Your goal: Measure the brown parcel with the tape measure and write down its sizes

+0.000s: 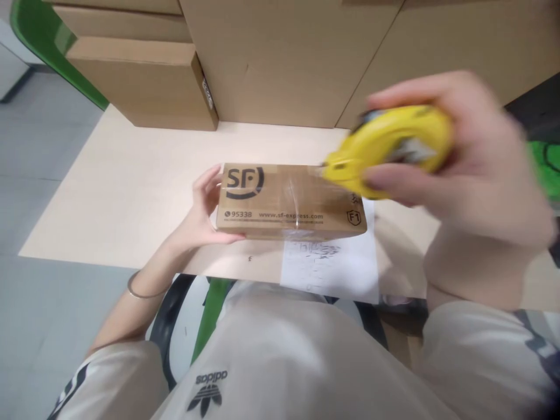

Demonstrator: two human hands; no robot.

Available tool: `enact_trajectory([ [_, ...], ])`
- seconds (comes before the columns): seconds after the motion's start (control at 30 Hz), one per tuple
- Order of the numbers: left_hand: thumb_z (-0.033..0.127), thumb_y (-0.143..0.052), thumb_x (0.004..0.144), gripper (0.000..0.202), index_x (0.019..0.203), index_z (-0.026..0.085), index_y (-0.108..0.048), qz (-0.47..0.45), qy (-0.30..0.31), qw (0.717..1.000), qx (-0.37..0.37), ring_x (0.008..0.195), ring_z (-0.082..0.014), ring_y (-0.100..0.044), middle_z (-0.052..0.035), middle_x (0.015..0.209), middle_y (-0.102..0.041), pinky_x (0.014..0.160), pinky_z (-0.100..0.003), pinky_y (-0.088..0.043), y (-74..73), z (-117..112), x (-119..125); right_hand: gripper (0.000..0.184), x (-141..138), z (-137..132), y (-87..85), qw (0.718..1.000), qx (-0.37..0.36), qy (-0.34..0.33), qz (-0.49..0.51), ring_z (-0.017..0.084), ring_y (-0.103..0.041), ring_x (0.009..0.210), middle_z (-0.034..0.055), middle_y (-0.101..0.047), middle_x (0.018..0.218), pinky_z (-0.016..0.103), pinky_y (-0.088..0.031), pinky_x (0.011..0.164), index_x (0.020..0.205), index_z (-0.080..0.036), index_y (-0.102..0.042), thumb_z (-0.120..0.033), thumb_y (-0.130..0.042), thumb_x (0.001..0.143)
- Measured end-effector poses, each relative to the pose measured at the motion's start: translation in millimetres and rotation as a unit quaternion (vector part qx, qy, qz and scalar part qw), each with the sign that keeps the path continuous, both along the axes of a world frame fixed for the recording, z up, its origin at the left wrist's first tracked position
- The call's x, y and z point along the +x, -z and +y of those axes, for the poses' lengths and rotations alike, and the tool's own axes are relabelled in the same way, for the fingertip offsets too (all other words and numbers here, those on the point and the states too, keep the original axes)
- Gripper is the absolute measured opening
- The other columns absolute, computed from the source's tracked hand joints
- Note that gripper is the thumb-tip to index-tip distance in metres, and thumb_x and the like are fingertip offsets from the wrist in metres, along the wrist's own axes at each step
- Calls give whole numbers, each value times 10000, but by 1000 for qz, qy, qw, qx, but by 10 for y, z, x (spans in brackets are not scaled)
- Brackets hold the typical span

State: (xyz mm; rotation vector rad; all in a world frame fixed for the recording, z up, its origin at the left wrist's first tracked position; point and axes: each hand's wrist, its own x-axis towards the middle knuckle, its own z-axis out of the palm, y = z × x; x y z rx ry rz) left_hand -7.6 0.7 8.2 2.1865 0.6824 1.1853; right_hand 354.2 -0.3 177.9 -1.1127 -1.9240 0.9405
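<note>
A small brown cardboard box (280, 195) with black SF lettering and clear tape across it is held above the light table. My left hand (209, 207) grips its left end, thumb along the near lower edge and fingers round the back. In my right hand (472, 151) is a yellow box cutter (350, 166) with a looped handle, blurred by motion. The cutter's tip overlaps the box's far right edge in view; whether it touches the cardboard I cannot tell. A white sheet of paper (330, 271) with dark marks lies under the box, partly hidden by it.
Large cardboard boxes (280, 64) stand along the table's far side, with a smaller carton (140, 84) at the far left. The pale table (109, 192) ends near my body. A green chair (48, 52) shows behind on the left, and something bright green (545, 169) at the right edge.
</note>
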Motion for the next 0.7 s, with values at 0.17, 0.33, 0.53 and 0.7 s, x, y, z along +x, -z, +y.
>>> enact_trajectory([
  [0.17, 462, -1015, 620, 1533, 1659, 506, 112, -31, 31, 999, -18, 1473, -407, -543, -141, 1681, -398, 1132, -644, -545, 90, 20, -1, 518, -902, 249, 52, 965, 121, -177, -148, 174, -696, 930, 12, -723, 1195, 307, -531, 832, 1414, -241, -489, -428, -684, 972],
  [0.33, 528, -1008, 595, 1465, 1662, 536, -4, 7, 9, 1000, -20, 1517, -446, -477, -82, 1722, -339, 1179, -653, -491, 167, 34, -75, 229, -1217, 325, 73, 932, 126, -230, -250, 163, -658, 915, 19, -704, 1051, 274, -468, 795, 1166, -197, -568, -332, -625, 990],
  [0.53, 545, -1046, 436, 1178, 1484, 454, -516, -12, -58, 997, -46, 1449, -437, -520, -86, 1536, -545, 1239, -670, -414, 161, 7, -91, 232, -306, 282, 69, 944, 102, -188, -253, 151, -555, 644, 6, -659, 804, 309, -381, 593, 990, -245, -651, -463, -711, 939],
  [0.7, 553, -1042, 434, 1093, 1415, 420, -579, -6, -68, 996, -56, 1389, -420, -545, -90, 1412, -619, 1200, -686, -442, 89, 15, -56, 354, 685, 189, 94, 958, 60, -94, -266, 135, -499, 520, 13, -668, 692, 339, -312, 453, 1033, -312, -755, -608, -802, 843],
])
